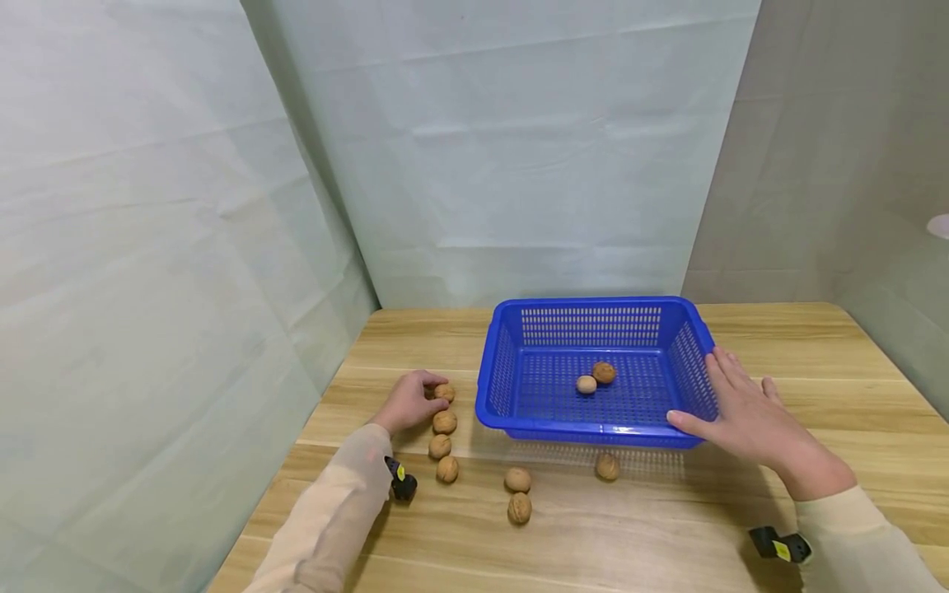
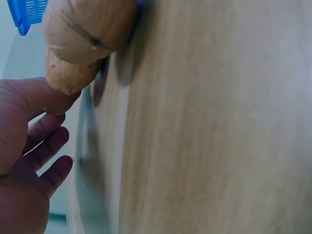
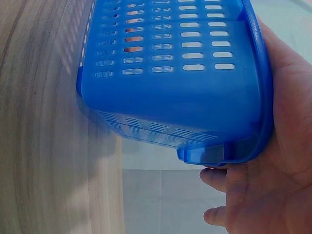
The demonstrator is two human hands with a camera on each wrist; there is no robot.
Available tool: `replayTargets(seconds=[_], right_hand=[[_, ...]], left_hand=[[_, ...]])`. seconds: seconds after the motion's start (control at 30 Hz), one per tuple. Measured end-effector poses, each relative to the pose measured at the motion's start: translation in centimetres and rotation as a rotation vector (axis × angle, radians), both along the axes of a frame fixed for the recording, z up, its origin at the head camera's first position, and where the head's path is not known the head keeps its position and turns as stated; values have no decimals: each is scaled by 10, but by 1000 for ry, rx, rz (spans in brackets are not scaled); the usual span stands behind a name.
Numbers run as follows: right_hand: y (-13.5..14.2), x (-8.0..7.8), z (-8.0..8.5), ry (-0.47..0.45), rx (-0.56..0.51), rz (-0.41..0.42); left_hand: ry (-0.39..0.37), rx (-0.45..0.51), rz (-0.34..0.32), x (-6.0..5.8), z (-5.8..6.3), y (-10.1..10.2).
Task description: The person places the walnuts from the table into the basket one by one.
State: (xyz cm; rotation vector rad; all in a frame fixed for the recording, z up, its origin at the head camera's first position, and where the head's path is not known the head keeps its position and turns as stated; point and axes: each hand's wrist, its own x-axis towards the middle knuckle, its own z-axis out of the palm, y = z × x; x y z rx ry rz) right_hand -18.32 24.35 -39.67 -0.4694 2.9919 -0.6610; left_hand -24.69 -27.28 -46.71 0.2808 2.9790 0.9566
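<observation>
At the left, my left hand (image 1: 412, 402) pinches the farthest walnut (image 1: 445, 393) of a column between thumb and fingers. In the left wrist view that walnut (image 2: 54, 111) is mostly hidden behind the thumb, with nearer walnuts (image 2: 90, 29) beside it. My right hand (image 1: 749, 412) rests with fairly straight fingers on the right front corner of a blue plastic basket (image 1: 571, 430). Its thumb lies over the front rim and its fingers reach along the right rim. Inside the basket sit a larger brown walnut (image 1: 604, 373) and a smaller, paler nut (image 1: 586, 385).
Three more walnuts (image 1: 440, 446) line up toward me from the pinched one. Two walnuts (image 1: 518, 494) lie in front of the basket, and another walnut (image 1: 607, 467) is close to its front side. The wooden table (image 1: 593, 552) meets pale cloth (image 1: 519, 165) at the back and left.
</observation>
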Motion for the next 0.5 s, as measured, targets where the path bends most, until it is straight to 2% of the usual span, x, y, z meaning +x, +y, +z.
replayTargets(seconds=[0.13,0.23,0.4,0.5], right_hand=[[0,0,0,0,-2,2],[0,0,0,-2,-5,4],[1,0,-1,-2,-4,5],[1,-1,-1,-2,-6,5]], left_hand=[[8,43,18,2,4,-2],[35,82,7,3,10,-2],[100,159,-30,5,28,5],[132,166,-48,7,41,13]])
